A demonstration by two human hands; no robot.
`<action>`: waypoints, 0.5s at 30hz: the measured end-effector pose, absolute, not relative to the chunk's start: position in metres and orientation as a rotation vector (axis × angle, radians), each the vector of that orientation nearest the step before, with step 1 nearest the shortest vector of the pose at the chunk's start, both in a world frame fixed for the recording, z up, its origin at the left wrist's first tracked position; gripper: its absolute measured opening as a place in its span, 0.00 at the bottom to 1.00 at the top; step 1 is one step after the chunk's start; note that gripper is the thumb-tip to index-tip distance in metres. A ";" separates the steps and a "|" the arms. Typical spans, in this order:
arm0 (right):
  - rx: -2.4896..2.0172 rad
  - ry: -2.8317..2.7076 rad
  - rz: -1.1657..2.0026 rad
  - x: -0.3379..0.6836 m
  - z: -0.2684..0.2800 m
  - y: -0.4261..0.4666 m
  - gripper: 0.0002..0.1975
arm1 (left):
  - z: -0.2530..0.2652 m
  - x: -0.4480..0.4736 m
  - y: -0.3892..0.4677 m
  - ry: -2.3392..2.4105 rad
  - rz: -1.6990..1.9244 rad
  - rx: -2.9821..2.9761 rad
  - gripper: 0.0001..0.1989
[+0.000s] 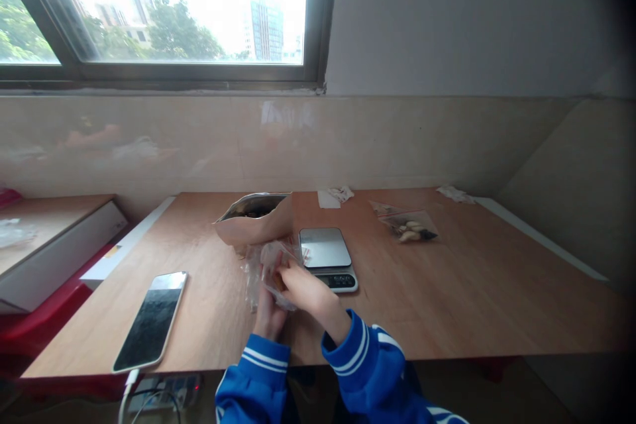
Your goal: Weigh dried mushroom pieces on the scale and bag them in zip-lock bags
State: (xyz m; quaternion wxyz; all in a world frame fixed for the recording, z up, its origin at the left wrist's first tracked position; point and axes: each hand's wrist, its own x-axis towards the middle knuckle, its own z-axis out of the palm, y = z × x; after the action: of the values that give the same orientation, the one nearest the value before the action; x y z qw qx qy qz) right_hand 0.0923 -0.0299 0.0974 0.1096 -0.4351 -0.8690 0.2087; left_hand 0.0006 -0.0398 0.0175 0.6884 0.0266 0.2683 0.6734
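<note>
My left hand (271,315) holds a clear plastic zip bag (271,257) from below, low over the table. My right hand (309,289) reaches across from the right, its bent fingers at or inside the bag's mouth. Something brownish shows near those fingertips, but the plastic blurs it and I cannot tell what it is. Just behind the bag, a brown paper pouch (256,228) with a silvery lining stands open with dark contents. A small digital scale (325,248), its display lit, sits right beside my right hand with a bare plate.
Further right lies a clear bag (410,228) of pale and dark pieces. A phone (152,321) with a charging cable (129,387) is at the left. Crumpled tissue (340,194) lies by the wall, another tissue (454,195) further right. The wooden table (447,305) ends close before me.
</note>
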 end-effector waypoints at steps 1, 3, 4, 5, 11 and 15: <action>-1.294 -2.557 0.622 0.092 0.097 -0.031 0.15 | 0.017 0.001 -0.040 0.606 1.510 0.055 0.18; -1.282 -2.556 0.656 0.092 0.100 -0.034 0.15 | 0.016 0.000 -0.040 0.625 1.510 0.042 0.17; -1.258 -2.549 0.664 0.093 0.102 -0.036 0.15 | 0.015 0.000 -0.040 0.638 1.507 0.035 0.17; -1.232 -2.539 0.659 0.094 0.105 -0.037 0.15 | 0.014 0.000 -0.039 0.650 1.501 0.028 0.16; -1.110 -2.426 0.749 0.104 0.123 -0.038 0.11 | 0.018 0.001 -0.040 0.708 1.514 0.114 0.15; -0.796 -2.133 0.853 0.104 0.151 -0.035 0.11 | 0.019 0.001 -0.040 0.714 1.542 0.208 0.15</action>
State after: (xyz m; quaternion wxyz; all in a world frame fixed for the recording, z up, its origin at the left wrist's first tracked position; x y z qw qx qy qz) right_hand 0.1040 -0.0350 0.1513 0.3478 -0.3072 -0.8224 0.3291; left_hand 0.0010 -0.0396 0.0188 0.6556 0.0919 0.3148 0.6802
